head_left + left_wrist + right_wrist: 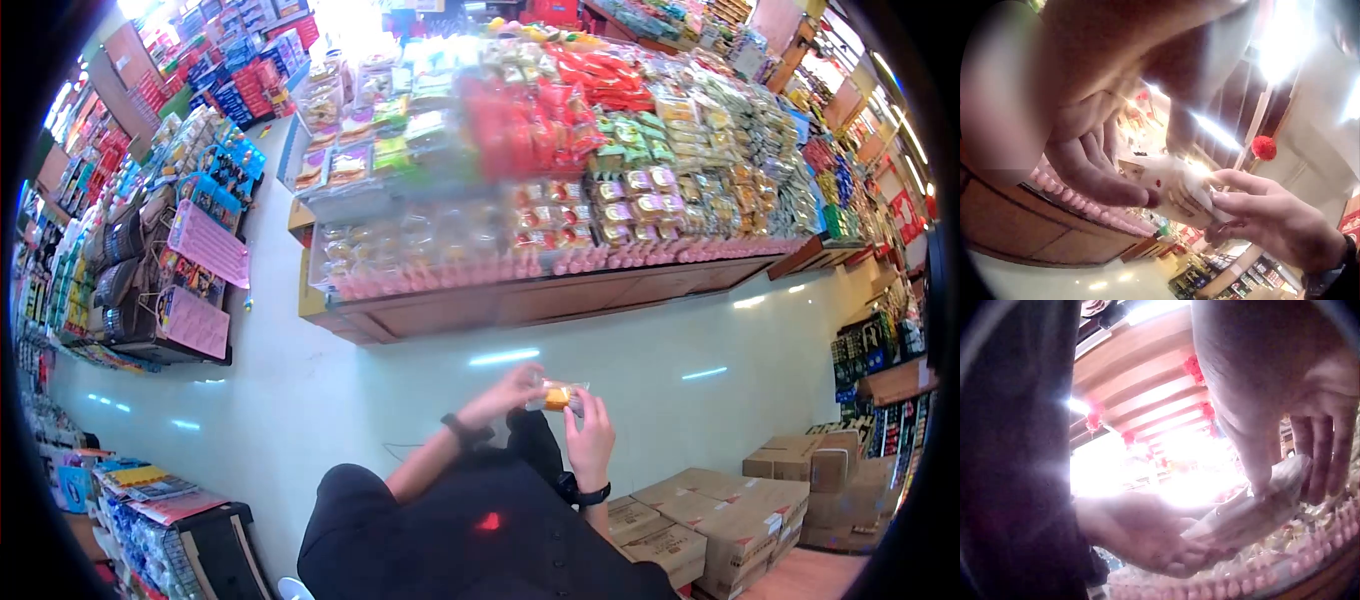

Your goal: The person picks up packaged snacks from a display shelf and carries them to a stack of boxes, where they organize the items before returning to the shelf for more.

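Note:
Both hands hold a small clear-wrapped snack packet [558, 397] in front of the person's body. Yellow-orange food shows through its wrapper in the head view. My left hand [512, 392] pinches the packet's left end, while my right hand [590, 440] grips the right end between thumb and fingers. From the left wrist, the pale wrapper [1175, 190] appears stretched between the left hand [1094, 137] and the right hand [1279, 215]. In the right wrist view the packet [1244, 515] lies tilted, with the right thumb on its upper side and the left fingers under its other end.
Ahead stands a long wooden display counter [560, 290] heaped with packaged snacks, pink items lining its front edge. Cardboard boxes [720, 510] are stacked at the lower right. A rack of goods [150, 270] stands left, and another stand [170, 530] at lower left. Pale shiny floor [300, 410] lies between.

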A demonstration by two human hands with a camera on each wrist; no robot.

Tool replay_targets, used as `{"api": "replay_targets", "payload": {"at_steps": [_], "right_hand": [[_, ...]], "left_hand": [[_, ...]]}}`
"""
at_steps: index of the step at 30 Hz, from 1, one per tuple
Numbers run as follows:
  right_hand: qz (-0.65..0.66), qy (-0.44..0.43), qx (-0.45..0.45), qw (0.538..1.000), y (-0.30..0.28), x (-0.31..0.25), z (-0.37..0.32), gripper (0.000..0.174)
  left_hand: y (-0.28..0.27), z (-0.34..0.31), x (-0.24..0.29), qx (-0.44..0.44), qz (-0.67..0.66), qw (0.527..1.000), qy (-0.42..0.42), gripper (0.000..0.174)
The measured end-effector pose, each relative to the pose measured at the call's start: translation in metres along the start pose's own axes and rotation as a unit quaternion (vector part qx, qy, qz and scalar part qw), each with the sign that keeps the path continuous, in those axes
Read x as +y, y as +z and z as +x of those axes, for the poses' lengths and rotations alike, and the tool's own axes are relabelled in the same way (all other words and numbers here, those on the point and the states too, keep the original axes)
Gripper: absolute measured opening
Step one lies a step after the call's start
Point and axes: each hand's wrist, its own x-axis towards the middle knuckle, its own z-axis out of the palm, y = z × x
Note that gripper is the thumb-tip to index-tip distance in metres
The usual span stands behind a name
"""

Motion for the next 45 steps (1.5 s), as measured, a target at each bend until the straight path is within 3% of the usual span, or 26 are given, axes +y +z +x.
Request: {"api": "replay_targets", "payload": {"at_steps": [2, 4, 11, 15, 18, 19, 24, 26, 27, 29, 32, 34, 37, 40, 43, 45], "right_hand": [[0.0, -0.029, -0.028, 0.999, 0.018, -0.006, 0.024, 0.032], [-0.007, -0.066, -0.053, 0.996, 0.034, -0.011, 0.049, 0.029], [0.023, -0.136, -0.12, 0.983, 0.113, -0.015, 0.159, 0.029], [0.091, -0.143, -0.172, 0.97, 0.159, -0.034, 0.218, 0.03], [0.132, -0.153, -0.174, 0.964, 0.194, -0.049, 0.271, 0.028], [0.134, -0.154, -0.177, 0.963, 0.207, -0.052, 0.285, 0.028], [0.147, -0.156, -0.184, 0.959, 0.274, -0.054, 0.342, 0.03], [0.112, -0.121, -0.216, 0.962, 0.293, -0.059, 0.36, 0.035], [0.103, -0.106, -0.23, 0.962, 0.301, -0.06, 0.366, 0.036], [0.075, -0.112, -0.24, 0.961, 0.324, -0.054, 0.375, 0.038], [0.033, -0.164, -0.225, 0.96, 0.362, -0.047, 0.392, 0.039], [0.024, -0.167, -0.225, 0.96, 0.377, -0.051, 0.393, 0.039], [0.013, -0.157, -0.217, 0.963, 0.387, -0.054, 0.394, 0.04], [-0.04, -0.132, -0.238, 0.962, 0.387, -0.059, 0.393, 0.042], [-0.003, -0.139, -0.213, 0.967, 0.387, -0.057, 0.388, 0.043], [-0.026, -0.157, -0.203, 0.966, 0.394, -0.05, 0.392, 0.044]], "left_hand": [[-0.026, 0.01, -0.027, 0.049, -0.031, 0.998, 0.002, 0.054], [-0.038, -0.001, -0.004, 0.148, -0.079, 0.986, -0.003, 0.05], [-0.113, 0.019, 0.047, 0.255, -0.077, 0.964, 0.017, 0.039], [-0.171, 0.04, 0.06, 0.338, 0.033, 0.94, 0.016, 0.032], [-0.212, 0.061, 0.077, 0.353, -0.046, 0.934, -0.028, 0.027], [-0.228, 0.069, 0.073, 0.35, -0.031, 0.936, 0.007, 0.026], [-0.311, 0.114, 0.016, 0.333, 0.15, 0.931, 0.0, 0.036], [-0.321, 0.136, 0.052, 0.334, 0.042, 0.936, -0.107, 0.041], [-0.311, 0.142, 0.088, 0.356, -0.028, 0.912, -0.199, 0.047], [-0.328, 0.154, 0.064, 0.319, 0.05, 0.943, -0.079, 0.036], [-0.355, 0.19, 0.004, 0.372, -0.036, 0.927, 0.028, 0.032], [-0.34, 0.188, 0.042, 0.424, -0.231, 0.875, -0.047, 0.032], [-0.338, 0.184, 0.076, 0.377, -0.208, 0.9, -0.075, 0.032], [-0.36, 0.186, 0.063, 0.314, -0.111, 0.938, -0.096, 0.055], [-0.383, 0.197, 0.014, 0.354, -0.016, 0.935, -0.036, 0.035], [-0.393, 0.198, 0.005, 0.309, -0.011, 0.951, 0.012, 0.035]]}}
